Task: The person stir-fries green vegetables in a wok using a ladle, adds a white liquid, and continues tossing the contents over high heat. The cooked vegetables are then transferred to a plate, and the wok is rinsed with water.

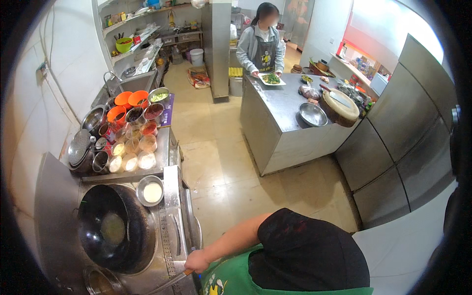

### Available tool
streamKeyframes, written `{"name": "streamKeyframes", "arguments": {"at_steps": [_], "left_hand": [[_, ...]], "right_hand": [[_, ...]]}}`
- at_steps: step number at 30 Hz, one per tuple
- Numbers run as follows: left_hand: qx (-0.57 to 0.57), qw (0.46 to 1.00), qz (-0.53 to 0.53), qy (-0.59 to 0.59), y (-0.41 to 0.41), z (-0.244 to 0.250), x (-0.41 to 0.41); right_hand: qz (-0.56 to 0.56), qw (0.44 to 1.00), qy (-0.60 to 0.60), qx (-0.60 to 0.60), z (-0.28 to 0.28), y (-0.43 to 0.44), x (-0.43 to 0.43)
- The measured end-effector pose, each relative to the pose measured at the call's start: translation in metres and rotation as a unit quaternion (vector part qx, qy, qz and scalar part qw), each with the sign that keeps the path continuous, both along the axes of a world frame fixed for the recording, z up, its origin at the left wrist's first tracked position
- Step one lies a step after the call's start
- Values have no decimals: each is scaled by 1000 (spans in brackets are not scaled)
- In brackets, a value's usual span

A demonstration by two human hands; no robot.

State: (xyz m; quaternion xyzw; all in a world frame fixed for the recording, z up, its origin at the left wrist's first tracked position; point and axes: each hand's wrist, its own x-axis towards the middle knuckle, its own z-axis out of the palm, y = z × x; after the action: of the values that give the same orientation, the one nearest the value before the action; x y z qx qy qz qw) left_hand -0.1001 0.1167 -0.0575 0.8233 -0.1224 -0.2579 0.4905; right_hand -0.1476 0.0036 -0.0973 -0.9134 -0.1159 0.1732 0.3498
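Observation:
My right hand [197, 260] grips the wooden end of a long-handled metal cooking utensil [170, 282]. Its shaft slants down and left, and its head runs out of view at the bottom edge. My left hand is out of view. To the left of my right hand, a large black wok [101, 230] sits on the stove with a little liquid at its bottom. A steel bowl [139, 184] holding something pale yellow stands beside the wok's upper right rim. Below the wok is a metal pot [99, 282], partly cut off.
Beyond the wok, a steel counter [162, 155] bears seasoning tubs, orange containers [138, 99] and a perforated strainer [79, 145]. Across the floor stands a steel worktable [273, 107] with a cleaver [340, 99] on a round chopping block [341, 110]. A person [261, 44] there holds a plate of greens [271, 79].

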Motion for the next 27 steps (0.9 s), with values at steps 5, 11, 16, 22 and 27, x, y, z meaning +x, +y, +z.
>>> {"name": "streamKeyframes", "arguments": {"at_steps": [5, 11, 16, 22, 27], "left_hand": [[7, 1000, -3, 8, -5, -3, 4], [14, 1000, -13, 21, -11, -9, 10], [20, 999, -17, 24, -15, -11, 13], [25, 999, -19, 27, -17, -12, 15], [30, 999, -23, 27, -18, -13, 17]], "right_hand": [[5, 999, 39, -19, -11, -5, -1], [11, 998, 60, -4, -32, -11, -2], [-1, 991, 130, 25, -53, -3, 1], [-4, 982, 167, 87, -103, 7, 5], [-6, 980, 169, 107, -106, 1, 4]]}}
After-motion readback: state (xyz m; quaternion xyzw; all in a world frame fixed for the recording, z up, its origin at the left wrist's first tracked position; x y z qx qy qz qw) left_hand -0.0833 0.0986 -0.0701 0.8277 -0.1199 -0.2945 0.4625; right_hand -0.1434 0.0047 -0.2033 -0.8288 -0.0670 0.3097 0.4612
